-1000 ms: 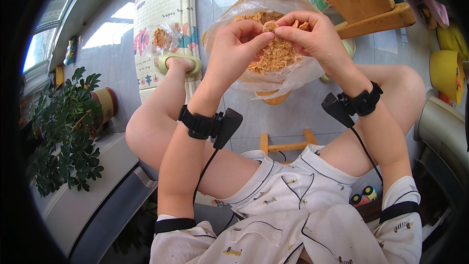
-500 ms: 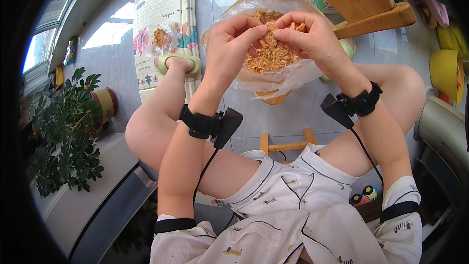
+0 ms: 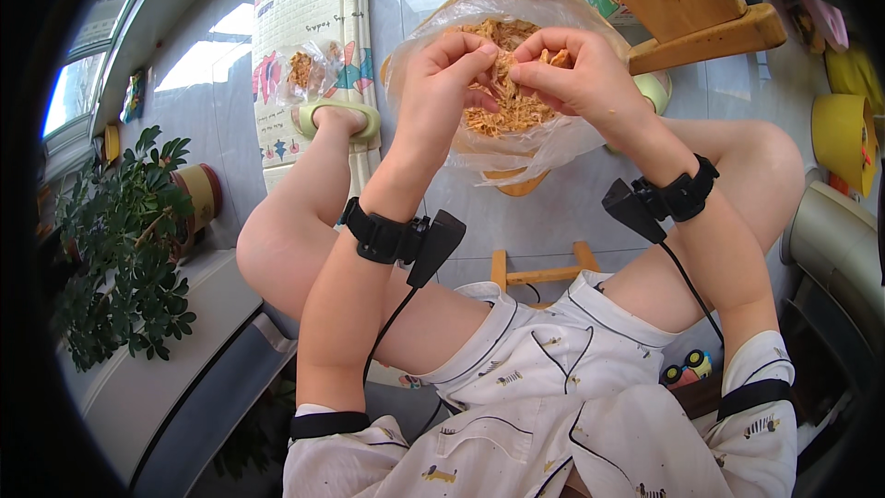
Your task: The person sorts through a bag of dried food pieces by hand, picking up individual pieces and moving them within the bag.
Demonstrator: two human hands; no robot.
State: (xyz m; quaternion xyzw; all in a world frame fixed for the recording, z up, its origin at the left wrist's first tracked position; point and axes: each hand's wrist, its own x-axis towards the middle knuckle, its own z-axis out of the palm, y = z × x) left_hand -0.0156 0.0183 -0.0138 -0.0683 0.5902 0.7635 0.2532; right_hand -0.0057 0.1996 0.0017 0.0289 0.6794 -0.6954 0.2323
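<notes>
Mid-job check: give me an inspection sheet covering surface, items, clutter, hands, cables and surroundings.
Surface: wooden top, largely covered by an open clear plastic bag.
Items: orange-brown shreds heaped inside the bag.
Clutter: small clear bag on the patterned mat; toy vehicle by the person's right thigh.
Left hand: pinched above the shreds; whether it holds a strand is unclear.
Right hand: orange pieces among its fingers.
Cables: a black cable from each wrist device; snags: nothing seen.
Surroundings: potted plant left, yellow container right.
</notes>
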